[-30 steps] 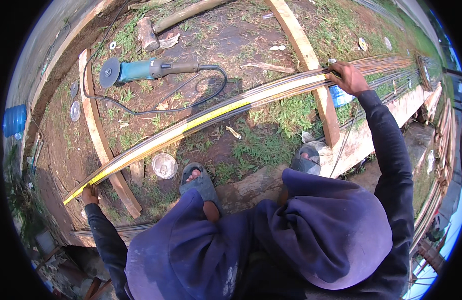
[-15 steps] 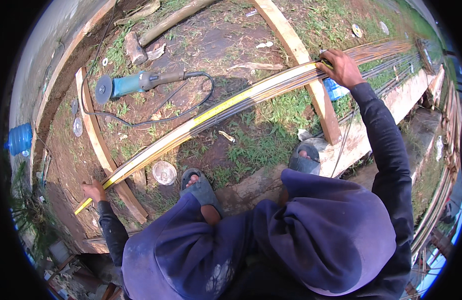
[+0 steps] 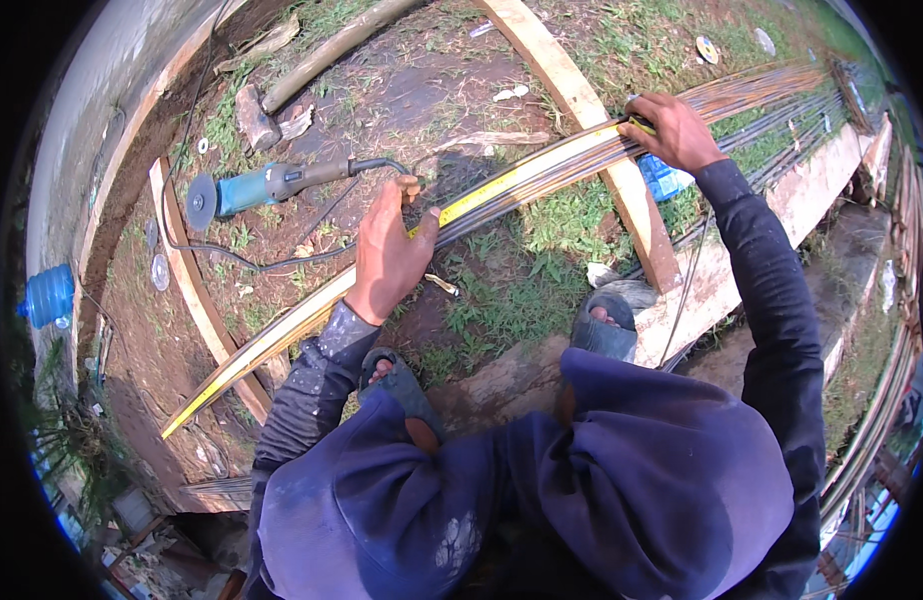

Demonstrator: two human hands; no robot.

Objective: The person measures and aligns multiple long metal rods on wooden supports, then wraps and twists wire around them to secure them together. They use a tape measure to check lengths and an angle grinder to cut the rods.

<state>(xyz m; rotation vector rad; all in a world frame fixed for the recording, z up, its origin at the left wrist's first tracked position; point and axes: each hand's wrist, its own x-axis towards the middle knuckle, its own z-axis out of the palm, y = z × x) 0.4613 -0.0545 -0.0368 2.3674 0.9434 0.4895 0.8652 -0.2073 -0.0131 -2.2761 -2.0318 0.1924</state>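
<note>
A long bundle of steel rods (image 3: 502, 205) runs diagonally across the ground, with the yellow blade of a tape measure (image 3: 479, 196) stretched along it. At the blade's upper right, my right hand (image 3: 674, 132) is closed around the tape measure's case, resting against the rods. My left hand (image 3: 390, 250) is over the middle of the bundle, beside the blade. Its thumb and fingers are apart, with nothing plainly held. The blade's lower-left end lies on the rods, with no hand on it.
Two wooden beams (image 3: 647, 225) (image 3: 197, 290) lie under the rods. An angle grinder (image 3: 267, 188) with its cable lies beyond my left hand. A blue water jug (image 3: 49, 297) is at the far left. A round log (image 3: 332, 55) lies at the back. My sandalled feet stand near the bundle.
My left hand has let go of the lower-left end of the rods and tape and moved up and right to the middle of the bundle. My right hand keeps its place on the case.
</note>
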